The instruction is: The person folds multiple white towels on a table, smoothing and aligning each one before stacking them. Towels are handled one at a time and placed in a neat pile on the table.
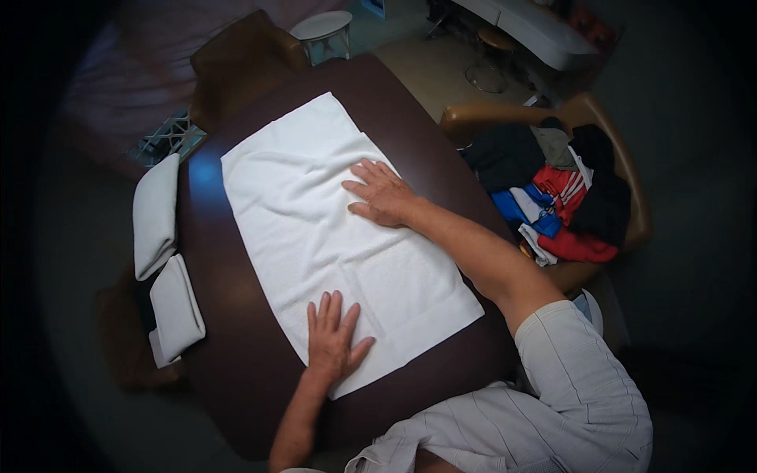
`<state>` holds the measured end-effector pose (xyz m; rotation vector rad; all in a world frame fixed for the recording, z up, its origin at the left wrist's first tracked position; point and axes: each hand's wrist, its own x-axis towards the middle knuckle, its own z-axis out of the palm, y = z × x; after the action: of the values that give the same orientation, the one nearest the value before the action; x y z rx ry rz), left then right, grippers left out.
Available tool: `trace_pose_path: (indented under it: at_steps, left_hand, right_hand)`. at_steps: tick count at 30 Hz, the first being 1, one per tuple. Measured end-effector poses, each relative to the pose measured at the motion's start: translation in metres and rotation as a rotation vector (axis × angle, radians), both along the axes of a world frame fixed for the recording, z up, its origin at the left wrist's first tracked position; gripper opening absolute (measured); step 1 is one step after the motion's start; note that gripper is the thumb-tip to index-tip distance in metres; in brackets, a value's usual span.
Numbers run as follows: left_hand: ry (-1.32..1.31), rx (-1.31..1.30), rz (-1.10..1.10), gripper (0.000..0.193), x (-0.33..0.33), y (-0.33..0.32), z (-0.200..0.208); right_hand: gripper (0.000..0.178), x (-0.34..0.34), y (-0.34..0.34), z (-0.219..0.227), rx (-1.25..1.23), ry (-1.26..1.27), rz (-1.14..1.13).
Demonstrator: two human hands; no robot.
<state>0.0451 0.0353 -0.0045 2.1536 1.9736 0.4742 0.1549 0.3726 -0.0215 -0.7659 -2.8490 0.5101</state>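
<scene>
A white towel [307, 229] lies spread lengthwise on a dark brown table [225, 307], with wrinkles across its far half and middle. On its near left part my left hand [333, 337] rests flat, fingers spread and pointing away from me. Farther off, my right hand [380, 194] presses on the towel close to its right edge, fingers spread and pointing left. Neither hand grips the cloth.
Two folded white towels [155, 213] [177, 306] sit at the table's left edge. On the right, a brown chair [631, 181] holds a heap of clothes [556, 193]. Another brown chair [244, 63] and a white stool [322, 27] stand beyond the far end.
</scene>
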Motion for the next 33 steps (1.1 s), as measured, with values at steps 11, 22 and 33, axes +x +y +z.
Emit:
trace_pose_path:
  at_steps: [11,22,33]
  left_hand:
    - [0.064,0.005,0.04,0.077,0.033,-0.042,-0.005]
    - [0.075,-0.003,0.037,0.079,0.066,-0.087,0.0]
    - [-0.05,0.091,0.141,0.067,0.083,-0.167,-0.002]
  right_hand:
    - [0.066,0.109,-0.176,0.003,-0.002,0.065,0.04]
    - [0.064,0.191,-0.201,0.01,0.033,-0.075,-0.117]
    - [0.06,0.265,-0.232,0.023,0.024,0.154,-0.133]
